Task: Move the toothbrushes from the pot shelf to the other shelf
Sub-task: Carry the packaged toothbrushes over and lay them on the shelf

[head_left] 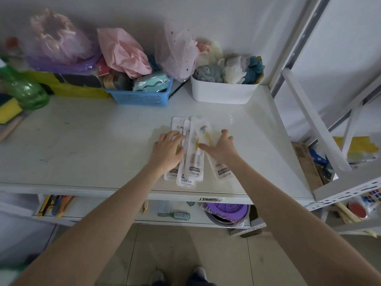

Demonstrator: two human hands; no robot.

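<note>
pressing toothbrush packets near shelf front edge

Four packaged toothbrushes lie overlapping on the shelf, though a fifth could be hidden beneath the pile. Two hands, left and right, rest on them. At the back stand one blue basket and one white bin. One green bottle stands left. One hairbrush lies on the lower shelf.

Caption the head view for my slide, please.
Both hands, left and right, rest on packaged toothbrushes on a white shelf.
</note>
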